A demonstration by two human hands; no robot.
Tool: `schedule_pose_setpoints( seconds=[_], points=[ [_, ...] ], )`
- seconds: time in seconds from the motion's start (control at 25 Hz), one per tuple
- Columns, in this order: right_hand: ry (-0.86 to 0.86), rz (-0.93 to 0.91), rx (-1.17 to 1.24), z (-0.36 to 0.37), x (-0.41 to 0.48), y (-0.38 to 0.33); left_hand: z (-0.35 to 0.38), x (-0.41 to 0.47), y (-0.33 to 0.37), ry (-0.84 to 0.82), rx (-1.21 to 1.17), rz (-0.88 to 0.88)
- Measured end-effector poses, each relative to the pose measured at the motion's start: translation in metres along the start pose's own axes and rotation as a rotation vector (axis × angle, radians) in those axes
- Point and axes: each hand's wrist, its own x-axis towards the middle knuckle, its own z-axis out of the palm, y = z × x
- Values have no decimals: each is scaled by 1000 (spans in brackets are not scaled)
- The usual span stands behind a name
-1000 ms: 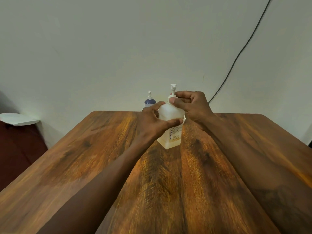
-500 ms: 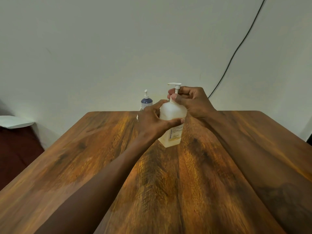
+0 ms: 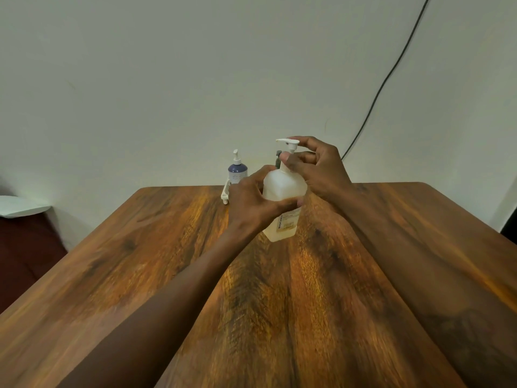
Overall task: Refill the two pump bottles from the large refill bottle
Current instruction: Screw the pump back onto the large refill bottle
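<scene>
A translucent white pump bottle (image 3: 283,189) with a small yellow label stands upright on the wooden table (image 3: 140,261), a little beyond the middle. My left hand (image 3: 253,201) grips its body from the left side. My right hand (image 3: 317,166) pinches the neck collar just under the white pump head (image 3: 288,142), whose spout points left. A smaller blue pump bottle (image 3: 237,169) with a white pump stands at the table's far edge by the wall. Behind the white bottle a dark pump top (image 3: 278,160) pokes out; the rest of that thing is hidden.
A white slatted plastic object (image 3: 225,193) lies at the far table edge beside the blue bottle. A black cable (image 3: 386,79) runs down the wall at the right. To the left, off the table, sits a white dish (image 3: 19,208) on a dark red surface.
The pump head has turned from facing me to pointing left under my right hand's fingers. My left hand keeps its grip on the bottle body. The view has shifted slightly.
</scene>
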Motion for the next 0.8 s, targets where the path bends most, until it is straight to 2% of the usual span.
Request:
schedule_pose_setpoints(
  seconds=[0.12,0.28,0.4,0.68,0.8],
  points=[
    [-133,5,131,-7,7,-2,-12,4,-2,-170,-105,-71],
    [-303,74,60,-12,16,-9,-17,8,-6,-313,-137,-99],
    [-363,81,-47,-14,22,-16,-13,11,-12,-386,-147,-106],
    [-366,-22,-128,-24,32,-7,9,28,-26,-412,-195,-156],
    [-148,-76,-136,-23,44,8,23,40,-32,-407,-195,-171]
  ],
)
